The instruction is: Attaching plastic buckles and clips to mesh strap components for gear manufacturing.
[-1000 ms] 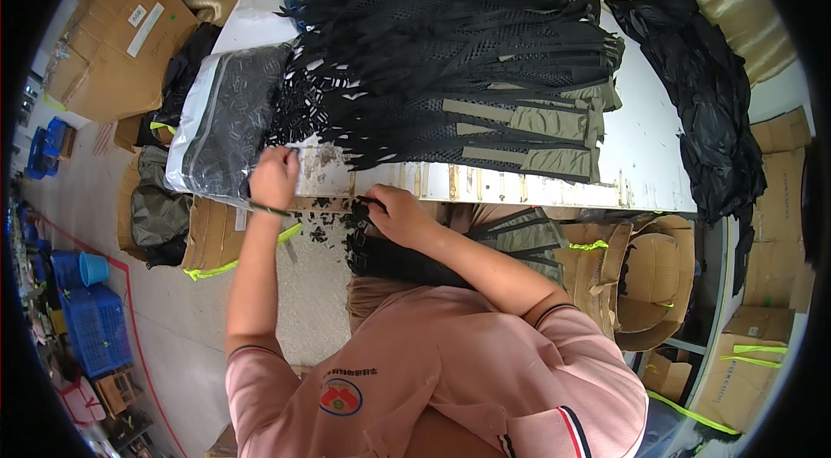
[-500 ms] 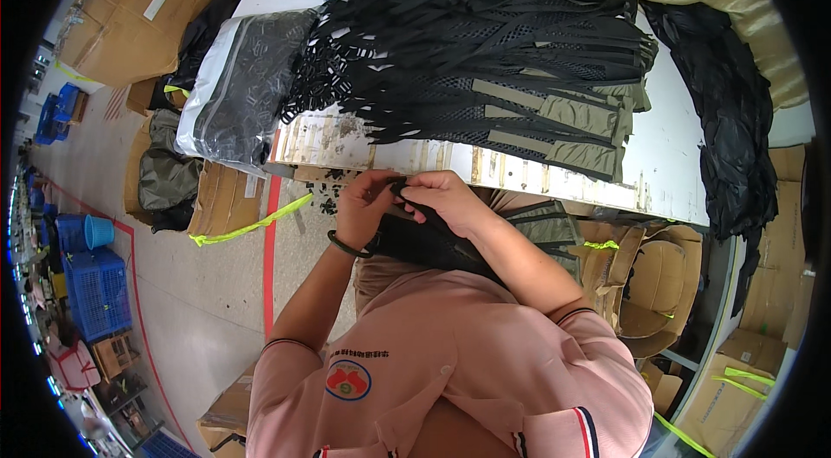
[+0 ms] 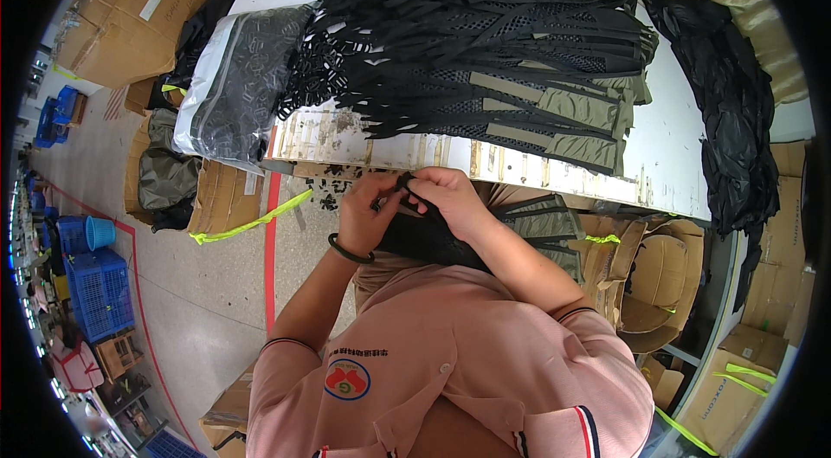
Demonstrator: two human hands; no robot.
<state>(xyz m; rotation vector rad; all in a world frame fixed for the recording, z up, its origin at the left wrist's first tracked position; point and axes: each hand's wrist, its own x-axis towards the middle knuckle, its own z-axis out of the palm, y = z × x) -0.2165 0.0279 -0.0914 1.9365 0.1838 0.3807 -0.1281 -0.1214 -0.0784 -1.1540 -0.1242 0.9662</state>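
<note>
while fingers [image 3: 430,177] pinch one end — black fabric [image 3: 435,238] slants lengthwise down-right.

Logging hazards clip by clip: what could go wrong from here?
The small black piece pinched between the left grip and right grip could slip; dark bits already lie below the table edge.
The clear bag appears to overhang the table's left side, so a bump might tip it.
The black fabric across the lap might slide off.
</note>
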